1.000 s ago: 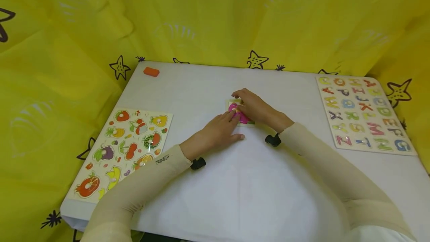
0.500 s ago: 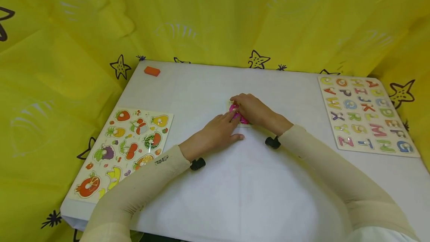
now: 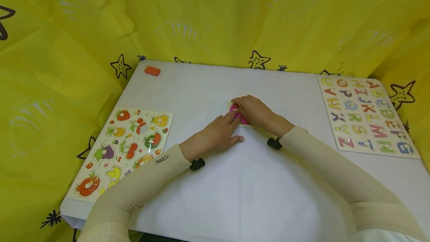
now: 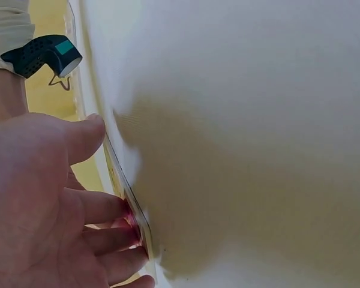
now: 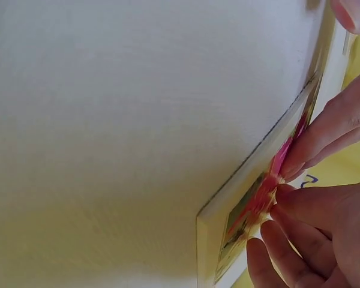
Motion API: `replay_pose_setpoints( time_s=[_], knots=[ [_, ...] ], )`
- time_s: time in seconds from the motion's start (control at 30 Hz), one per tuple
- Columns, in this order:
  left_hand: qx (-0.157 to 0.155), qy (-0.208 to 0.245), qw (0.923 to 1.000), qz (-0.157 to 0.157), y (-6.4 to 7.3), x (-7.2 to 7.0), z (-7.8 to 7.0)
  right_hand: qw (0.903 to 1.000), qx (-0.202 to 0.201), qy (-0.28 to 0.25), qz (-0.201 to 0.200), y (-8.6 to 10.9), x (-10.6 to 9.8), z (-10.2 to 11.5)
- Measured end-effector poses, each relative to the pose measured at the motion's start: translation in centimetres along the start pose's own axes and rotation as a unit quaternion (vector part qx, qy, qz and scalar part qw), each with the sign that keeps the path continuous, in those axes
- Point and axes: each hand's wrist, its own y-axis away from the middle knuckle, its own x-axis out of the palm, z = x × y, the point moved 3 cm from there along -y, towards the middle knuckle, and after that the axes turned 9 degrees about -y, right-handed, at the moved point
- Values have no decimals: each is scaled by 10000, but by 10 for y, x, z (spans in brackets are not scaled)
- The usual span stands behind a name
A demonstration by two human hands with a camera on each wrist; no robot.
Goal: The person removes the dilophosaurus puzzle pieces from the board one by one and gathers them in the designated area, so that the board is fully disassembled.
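A small pale wooden puzzle board (image 3: 249, 126) with a pink figure (image 3: 244, 120) lies mid-table, partly covered by both hands. My left hand (image 3: 216, 133) stretches its fingers over the board's left side, thumb held apart; in the left wrist view the fingertips (image 4: 129, 264) rest on its face. From the far right comes my right hand (image 3: 256, 110), fingers curled. The right wrist view has its thumb and fingertips (image 5: 291, 198) drawn together at a pink puzzle piece (image 5: 261, 198) within the raised rim (image 5: 209, 240); the piece's outline is hidden.
A fruit peg puzzle (image 3: 132, 134) lies at the left, its near corner under the left sleeve. At the far right is an alphabet peg puzzle (image 3: 364, 120). An orange block (image 3: 152, 71) sits at the back left. Yellow cloth (image 3: 215, 18) hangs behind the white table (image 3: 235, 197).
My right hand has come down and slightly nearer over the board, its fingers closing in on the pink figure. The left hand stays nearly still.
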Motion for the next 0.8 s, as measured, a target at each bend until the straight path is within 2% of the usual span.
replay_pose_setpoints(
  time_s=[0.37,0.6,0.8],
  knots=[
    [-56,-48,9998,201,0,-4,-1,9998,-166,27,-80,-11,0,2],
    [-100,-148,9995,244,-1,-4,-2,9998,-196,29,92,-14,-1,4],
    [-114,-230,9993,281,-2,-4,-2,9994,-44,-154,294,-17,-2,3]
  ],
)
